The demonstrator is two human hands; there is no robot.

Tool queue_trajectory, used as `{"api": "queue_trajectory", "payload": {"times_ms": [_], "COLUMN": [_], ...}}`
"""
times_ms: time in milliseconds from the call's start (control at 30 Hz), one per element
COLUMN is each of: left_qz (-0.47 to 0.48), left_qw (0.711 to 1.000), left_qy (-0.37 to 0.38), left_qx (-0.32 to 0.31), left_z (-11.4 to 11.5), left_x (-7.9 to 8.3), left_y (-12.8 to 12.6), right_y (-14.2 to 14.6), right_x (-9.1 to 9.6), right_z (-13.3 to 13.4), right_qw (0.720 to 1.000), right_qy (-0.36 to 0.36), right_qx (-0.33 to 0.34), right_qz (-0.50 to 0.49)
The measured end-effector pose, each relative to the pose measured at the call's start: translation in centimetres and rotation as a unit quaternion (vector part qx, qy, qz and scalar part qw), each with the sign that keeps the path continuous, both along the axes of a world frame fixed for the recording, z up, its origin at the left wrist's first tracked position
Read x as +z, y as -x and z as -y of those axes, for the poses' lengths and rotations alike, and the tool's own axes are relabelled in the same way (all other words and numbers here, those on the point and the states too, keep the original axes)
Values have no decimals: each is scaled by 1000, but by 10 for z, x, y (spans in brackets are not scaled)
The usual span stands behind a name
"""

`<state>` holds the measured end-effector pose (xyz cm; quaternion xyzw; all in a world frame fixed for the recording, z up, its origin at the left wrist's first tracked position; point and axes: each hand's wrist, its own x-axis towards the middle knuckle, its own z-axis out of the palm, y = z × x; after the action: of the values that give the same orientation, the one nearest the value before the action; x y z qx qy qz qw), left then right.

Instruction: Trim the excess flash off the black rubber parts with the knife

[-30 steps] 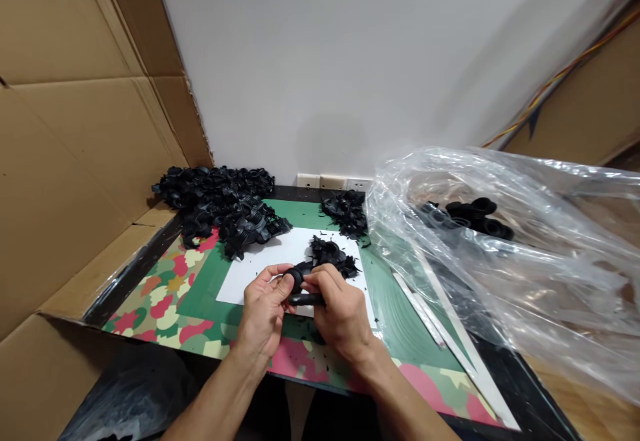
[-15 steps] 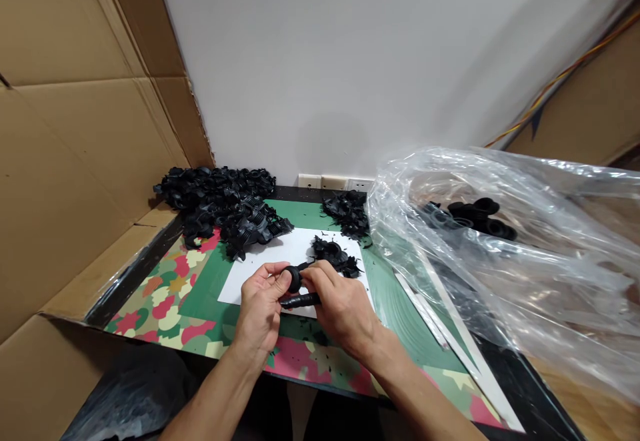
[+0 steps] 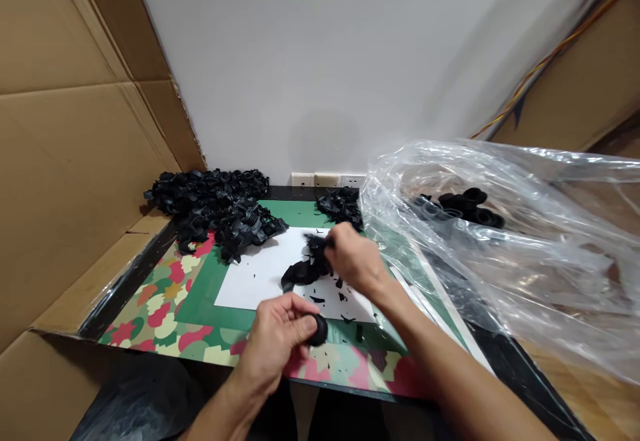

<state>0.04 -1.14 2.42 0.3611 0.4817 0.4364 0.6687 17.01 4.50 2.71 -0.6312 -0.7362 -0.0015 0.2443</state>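
Observation:
My left hand is closed around a small round black rubber part near the front edge of the table. My right hand reaches farther back over the white sheet. It grips a black tool and touches the small heap of black trimmings on the sheet. Loose black scraps lie on the sheet between the hands.
A big pile of black rubber parts lies back left on the camouflage-patterned mat. A second scrap heap sits by the wall. A clear plastic bag with black parts fills the right side. Cardboard walls the left.
The hands have separated. My left hand pulled the round part toward the front edge. My right hand moved back and right with the tool to the heap of trimmings.

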Motion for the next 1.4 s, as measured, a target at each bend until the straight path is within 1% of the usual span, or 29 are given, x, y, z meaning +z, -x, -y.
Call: {"api": "queue_trajectory", "payload": {"times_ms": [33,67,100,167,233,267,333,400,433,467,533,600,633,700,767,867,900,933,967,1000,1100,1133,1167,1200,1233,1333,1400], "left_qz": [11,25,42,76,108,122,141,152,156,157,156,148,143,129,111,80,67,50,28,2,-66,-76,-78,-76,-73,-70,-69], "left_qw": [1000,999,997,994,991,989,985,983,982,982,983,986,987,990,992,993,994,994,994,993,990,990,990,990,990,990,990], "left_qy": [8,11,5,9,23,30,40,46,48,49,45,34,27,11,-4,-29,-39,-53,-69,-86,-113,-114,-113,-114,-117,-122,-124], "left_qx": [8,33,62,78,80,81,87,91,93,92,86,75,69,63,64,78,82,83,81,75,51,44,38,33,25,-4,-17], "left_z": [2,2,1,-4,-9,-11,-12,-12,-12,-12,-12,-12,-12,-12,-11,-8,-7,-7,-6,-6,-8,-9,-10,-10,-11,-12,-12], "left_x": [-1,-3,-3,-4,-4,-5,-6,-7,-7,-7,-8,-9,-9,-9,-8,-8,-8,-9,-10,-10,-11,-11,-10,-9,-8,-7,-7], "left_y": [2,4,6,10,13,13,12,11,11,10,10,10,9,7,4,0,-1,-1,0,1,6,7,8,9,9,9,9], "right_y": [-10,-20,-27,-35,-35,-33,-26,-19,-16,-12,-5,3,8,18,28,40,42,44,44,44,40,39,39,39,39,42,43], "right_x": [2,4,4,2,-5,-9,-17,-22,-22,-22,-21,-19,-19,-19,-19,-18,-18,-17,-17,-17,-18,-19,-19,-19,-19,-18,-18], "right_z": [-7,-12,-14,-12,-3,3,13,21,24,27,33,37,39,43,45,47,48,48,48,47,46,46,46,46,46,46,46], "right_qw": [998,996,994,992,990,989,988,980,971,959,927,887,866,824,783,713,693,680,677,686,743,756,761,756,745,700,679], "right_qy": [-10,-12,-5,32,78,89,75,47,48,62,117,169,185,199,206,230,237,241,242,238,208,200,195,198,206,240,251], "right_qx": [-38,-48,-46,-22,-1,0,-3,7,17,27,45,62,70,92,128,186,196,202,200,191,129,112,102,100,102,117,124], "right_qz": [-41,-74,-98,-123,-119,-116,-132,-192,-232,-274,-352,-425,-460,-522,-572,-635,-651,-662,-665,-661,-623,-613,-611,-616,-626,-663,-678]}}
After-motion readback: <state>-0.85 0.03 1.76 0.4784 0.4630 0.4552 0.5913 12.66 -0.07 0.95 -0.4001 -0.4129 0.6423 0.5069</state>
